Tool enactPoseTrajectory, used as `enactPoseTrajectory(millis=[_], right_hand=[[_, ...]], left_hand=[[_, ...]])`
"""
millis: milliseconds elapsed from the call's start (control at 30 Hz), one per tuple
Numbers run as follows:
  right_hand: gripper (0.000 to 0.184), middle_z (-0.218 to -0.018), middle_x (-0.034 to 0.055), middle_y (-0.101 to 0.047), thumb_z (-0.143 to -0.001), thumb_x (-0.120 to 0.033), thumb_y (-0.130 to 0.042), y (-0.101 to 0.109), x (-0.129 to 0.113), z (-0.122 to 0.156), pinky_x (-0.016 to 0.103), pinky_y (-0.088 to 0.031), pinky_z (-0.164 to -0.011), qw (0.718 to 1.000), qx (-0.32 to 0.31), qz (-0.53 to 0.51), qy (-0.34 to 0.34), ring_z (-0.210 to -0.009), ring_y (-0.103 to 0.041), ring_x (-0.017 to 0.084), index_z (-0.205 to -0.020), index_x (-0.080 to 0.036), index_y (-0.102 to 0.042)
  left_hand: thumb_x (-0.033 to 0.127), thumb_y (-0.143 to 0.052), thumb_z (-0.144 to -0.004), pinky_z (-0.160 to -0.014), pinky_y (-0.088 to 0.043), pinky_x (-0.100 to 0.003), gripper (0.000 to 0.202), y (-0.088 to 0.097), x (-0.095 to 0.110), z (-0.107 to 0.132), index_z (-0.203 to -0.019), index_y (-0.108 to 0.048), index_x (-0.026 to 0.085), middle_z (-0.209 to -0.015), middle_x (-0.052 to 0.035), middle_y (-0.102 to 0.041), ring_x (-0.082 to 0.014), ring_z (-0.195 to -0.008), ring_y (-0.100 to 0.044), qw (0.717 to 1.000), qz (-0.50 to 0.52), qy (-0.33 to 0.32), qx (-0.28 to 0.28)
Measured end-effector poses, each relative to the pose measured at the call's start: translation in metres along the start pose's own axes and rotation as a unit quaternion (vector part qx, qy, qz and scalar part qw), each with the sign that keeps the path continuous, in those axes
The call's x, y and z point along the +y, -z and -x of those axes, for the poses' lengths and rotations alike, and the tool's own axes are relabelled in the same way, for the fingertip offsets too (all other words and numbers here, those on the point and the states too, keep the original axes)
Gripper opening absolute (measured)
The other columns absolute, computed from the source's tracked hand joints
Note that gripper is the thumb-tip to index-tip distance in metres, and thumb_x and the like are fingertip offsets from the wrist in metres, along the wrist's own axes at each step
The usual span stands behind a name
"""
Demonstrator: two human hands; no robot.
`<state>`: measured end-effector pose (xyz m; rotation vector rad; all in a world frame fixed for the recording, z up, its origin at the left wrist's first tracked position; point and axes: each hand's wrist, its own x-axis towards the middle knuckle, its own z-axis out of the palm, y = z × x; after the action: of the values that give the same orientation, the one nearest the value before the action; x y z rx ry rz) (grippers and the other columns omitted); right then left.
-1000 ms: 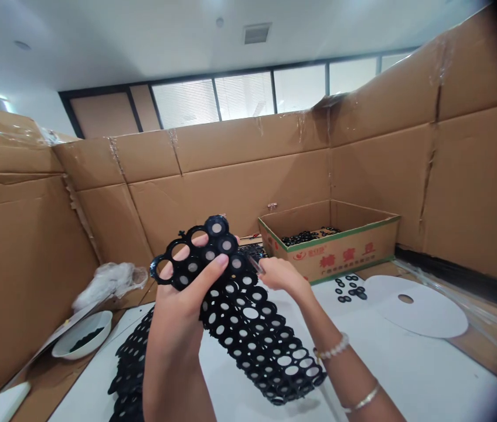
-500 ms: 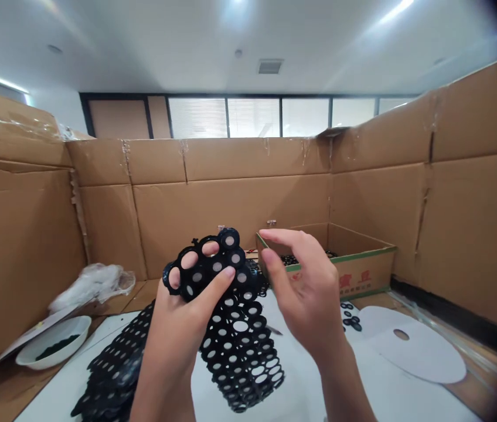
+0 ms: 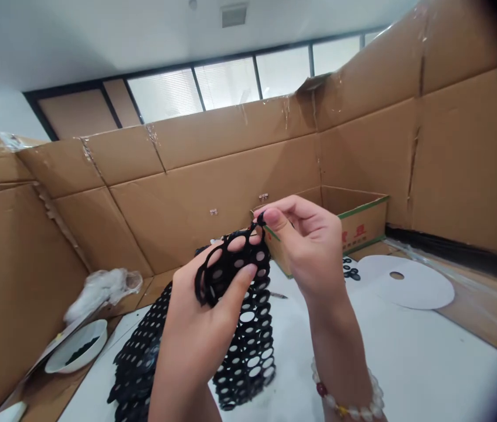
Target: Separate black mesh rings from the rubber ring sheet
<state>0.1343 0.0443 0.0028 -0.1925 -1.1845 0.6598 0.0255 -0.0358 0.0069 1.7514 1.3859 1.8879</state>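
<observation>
A black perforated sheet (image 3: 232, 262), full of round holes, is gripped in my left hand (image 3: 204, 319), thumb on its near face and fingers behind, showing through the holes. The lower part of the sheet hangs down over the white tabletop. My right hand (image 3: 312, 252) pinches the sheet's upper right corner between thumb and forefinger; the fingertips partly hide that spot. Beside my left forearm lies a stack of similar black perforated sheets (image 3: 136, 346), partly covered by the arm.
A cardboard box (image 3: 365, 220) with green edging stands behind my right hand. Small black rings (image 3: 354, 274) lie near a white disc (image 3: 424, 287) with a central hole. At left are a white bowl (image 3: 99, 343) with dark bits and a clear plastic bag (image 3: 108, 287). Cardboard walls (image 3: 213, 164) surround the table.
My right hand, apart from the sheet before, has closed on its upper right corner. The sheet's top is turned and bent toward it. The head view has tilted and dipped.
</observation>
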Motion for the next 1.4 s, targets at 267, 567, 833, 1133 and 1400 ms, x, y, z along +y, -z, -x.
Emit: enactPoseTrajectory(millis=[267, 567, 833, 1133, 1400], right_hand=[[0.010, -0.075, 0.0004, -0.077, -0.082, -0.029, -0.072, -0.010, -0.005, 0.000, 0.023, -0.061, -0.056, 0.960, -0.063, -0.167, -0.214, -0.068, -0.075, 0.016, -0.079, -0.020, -0.077], [0.009, -0.074, -0.0021, -0.077, -0.082, -0.023, -0.070, -0.007, -0.018, 0.002, 0.020, -0.062, -0.055, 0.909, -0.166, -0.248, -0.292, -0.066, -0.074, 0.013, -0.087, -0.023, -0.078], [0.009, -0.074, -0.0019, -0.077, -0.081, -0.028, -0.073, -0.013, -0.026, 0.011, 0.018, -0.062, -0.055, 0.922, -0.191, -0.225, -0.251, -0.068, -0.075, 0.013, -0.086, -0.022, -0.078], [0.002, -0.081, 0.0007, -0.078, -0.079, -0.017, -0.073, -0.016, -0.020, 0.012, 0.022, -0.062, -0.071, 0.959, -0.176, -0.154, -0.159, -0.078, -0.075, 0.014, -0.079, -0.019, -0.074], [0.012, -0.090, 0.0024, -0.078, -0.083, -0.029, -0.073, -0.019, -0.003, 0.008, 0.020, -0.057, -0.072, 0.925, -0.089, -0.257, -0.268, -0.081, -0.071, 0.011, -0.076, -0.019, -0.071]], left_hand=[[0.025, -0.084, -0.066, -0.083, -0.060, -0.029, 0.018, 0.007, 0.006, 0.003, -0.081, -0.075, 0.026, -0.089, 0.0035, -0.076, -0.0220, -0.091, -0.072, 0.998, 0.035, 0.026, 0.047], [0.017, -0.084, -0.051, -0.076, -0.063, -0.036, 0.019, 0.023, 0.019, 0.000, -0.067, -0.075, 0.022, -0.078, -0.0034, -0.076, -0.0289, -0.084, -0.073, 0.984, 0.117, 0.126, 0.053], [0.020, -0.084, -0.057, -0.061, -0.063, -0.038, 0.015, 0.044, 0.007, -0.002, -0.070, -0.081, 0.027, -0.059, -0.0014, -0.070, -0.0147, -0.041, -0.057, 0.987, 0.138, 0.065, -0.041], [0.030, -0.086, -0.063, -0.064, -0.058, -0.019, 0.017, 0.040, 0.005, 0.003, -0.077, -0.078, 0.027, -0.081, 0.0015, -0.076, -0.0184, -0.079, -0.071, 0.996, -0.002, 0.086, -0.006], [0.029, -0.071, -0.080, -0.057, -0.049, -0.020, 0.008, 0.039, 0.011, -0.001, -0.073, -0.072, 0.024, -0.068, 0.0044, -0.071, -0.0147, -0.063, -0.061, 0.978, -0.176, 0.031, -0.112]])
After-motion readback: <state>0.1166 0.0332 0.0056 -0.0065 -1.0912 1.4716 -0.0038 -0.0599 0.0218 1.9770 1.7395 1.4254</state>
